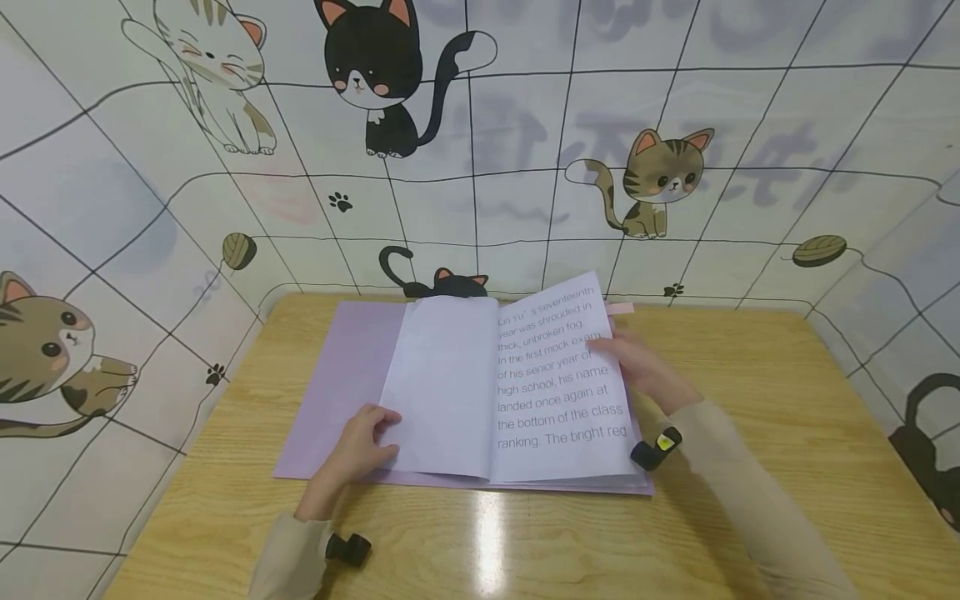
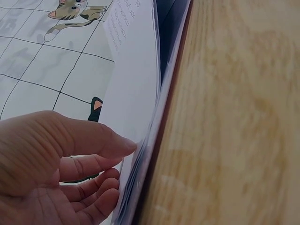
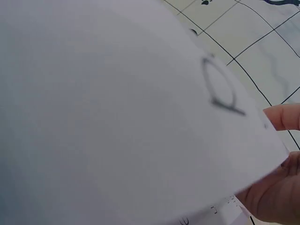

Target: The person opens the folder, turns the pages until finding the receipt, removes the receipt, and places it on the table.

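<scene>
A book with a pale purple cover lies spread on the table. Its left page looks blank, while the right page carries large printed English text and is raised along its outer edge. My right hand pinches that edge, some fingers hidden behind the sheet. Close up in the right wrist view, the lifted page fills most of the picture, with part of the right hand at its corner. My left hand rests its fingertips on the left page's outer edge; the left wrist view shows its thumb touching the paper.
The book lies on a light wood table. Behind it rises a white backdrop with grid lines and cartoon cats. A pink tab sticks out beyond the right page's top. Each wrist wears a black device.
</scene>
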`<state>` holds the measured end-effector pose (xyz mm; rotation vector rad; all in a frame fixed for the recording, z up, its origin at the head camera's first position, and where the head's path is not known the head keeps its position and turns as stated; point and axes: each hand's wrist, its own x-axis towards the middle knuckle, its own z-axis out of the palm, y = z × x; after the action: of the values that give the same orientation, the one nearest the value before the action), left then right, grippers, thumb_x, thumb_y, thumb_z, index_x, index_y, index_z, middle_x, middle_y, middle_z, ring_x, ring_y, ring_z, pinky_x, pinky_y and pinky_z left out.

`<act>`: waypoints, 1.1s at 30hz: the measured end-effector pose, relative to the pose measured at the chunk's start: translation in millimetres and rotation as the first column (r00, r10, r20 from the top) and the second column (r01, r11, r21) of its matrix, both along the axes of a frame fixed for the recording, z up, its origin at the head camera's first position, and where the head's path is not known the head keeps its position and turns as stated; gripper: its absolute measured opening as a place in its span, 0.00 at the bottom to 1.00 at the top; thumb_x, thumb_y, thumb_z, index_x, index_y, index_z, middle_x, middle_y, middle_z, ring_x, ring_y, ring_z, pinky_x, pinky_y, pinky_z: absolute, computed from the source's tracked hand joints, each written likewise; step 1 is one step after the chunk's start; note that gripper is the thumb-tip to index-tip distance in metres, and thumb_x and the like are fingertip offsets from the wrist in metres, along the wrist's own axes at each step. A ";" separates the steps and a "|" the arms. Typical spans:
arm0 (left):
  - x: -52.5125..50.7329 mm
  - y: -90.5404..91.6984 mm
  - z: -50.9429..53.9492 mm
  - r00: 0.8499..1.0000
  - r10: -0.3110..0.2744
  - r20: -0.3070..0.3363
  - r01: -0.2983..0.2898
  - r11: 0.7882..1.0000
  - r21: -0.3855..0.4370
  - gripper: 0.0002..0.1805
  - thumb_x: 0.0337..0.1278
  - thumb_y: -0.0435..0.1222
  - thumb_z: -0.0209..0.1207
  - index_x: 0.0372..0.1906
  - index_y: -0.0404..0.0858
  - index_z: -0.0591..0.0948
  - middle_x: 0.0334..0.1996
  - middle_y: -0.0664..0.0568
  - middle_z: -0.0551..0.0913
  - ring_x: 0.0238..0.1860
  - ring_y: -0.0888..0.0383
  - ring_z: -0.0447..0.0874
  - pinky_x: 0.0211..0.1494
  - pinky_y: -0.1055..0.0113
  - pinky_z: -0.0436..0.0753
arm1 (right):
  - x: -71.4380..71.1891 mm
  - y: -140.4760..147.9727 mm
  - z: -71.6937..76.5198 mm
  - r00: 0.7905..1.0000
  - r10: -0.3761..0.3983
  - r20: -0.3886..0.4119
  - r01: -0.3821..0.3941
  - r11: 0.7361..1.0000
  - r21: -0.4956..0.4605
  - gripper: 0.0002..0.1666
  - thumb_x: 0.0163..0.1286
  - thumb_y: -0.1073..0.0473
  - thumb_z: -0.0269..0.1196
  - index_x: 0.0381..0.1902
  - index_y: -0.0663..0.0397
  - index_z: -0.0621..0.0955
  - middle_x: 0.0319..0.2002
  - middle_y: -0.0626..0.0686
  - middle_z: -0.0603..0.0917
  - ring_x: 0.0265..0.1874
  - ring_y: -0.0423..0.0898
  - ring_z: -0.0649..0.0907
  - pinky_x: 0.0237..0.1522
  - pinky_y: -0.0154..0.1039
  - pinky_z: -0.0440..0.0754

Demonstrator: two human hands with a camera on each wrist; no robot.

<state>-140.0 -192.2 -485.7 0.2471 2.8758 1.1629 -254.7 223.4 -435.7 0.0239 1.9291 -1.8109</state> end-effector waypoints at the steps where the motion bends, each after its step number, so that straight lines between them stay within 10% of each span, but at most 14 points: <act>1: 0.1 -0.1 -0.1 1.000 0.000 0.001 0.000 1.000 0.001 0.19 0.34 0.21 0.65 0.41 0.28 0.80 0.35 0.46 0.73 0.36 0.54 0.70 0.39 0.64 0.74 | 1.2 -0.9 0.2 1.000 0.000 0.008 0.000 1.000 -0.015 0.29 0.71 0.59 0.53 0.66 0.63 0.63 0.37 0.49 0.85 0.36 0.49 0.85 0.40 0.42 0.82; 33: -0.4 -1.9 -1.0 1.000 -0.021 -0.021 0.021 1.000 0.007 0.19 0.34 0.22 0.65 0.40 0.29 0.80 0.35 0.47 0.73 0.36 0.54 0.70 0.39 0.65 0.74 | 21.0 -43.4 25.3 0.996 0.091 0.025 -0.084 0.978 -0.193 0.25 0.71 0.58 0.52 0.64 0.57 0.65 0.42 0.51 0.83 0.40 0.49 0.85 0.42 0.45 0.82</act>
<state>-140.4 -194.1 -486.7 0.2908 2.8803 1.1740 -233.7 179.9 -410.3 -0.0930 1.6976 -1.9162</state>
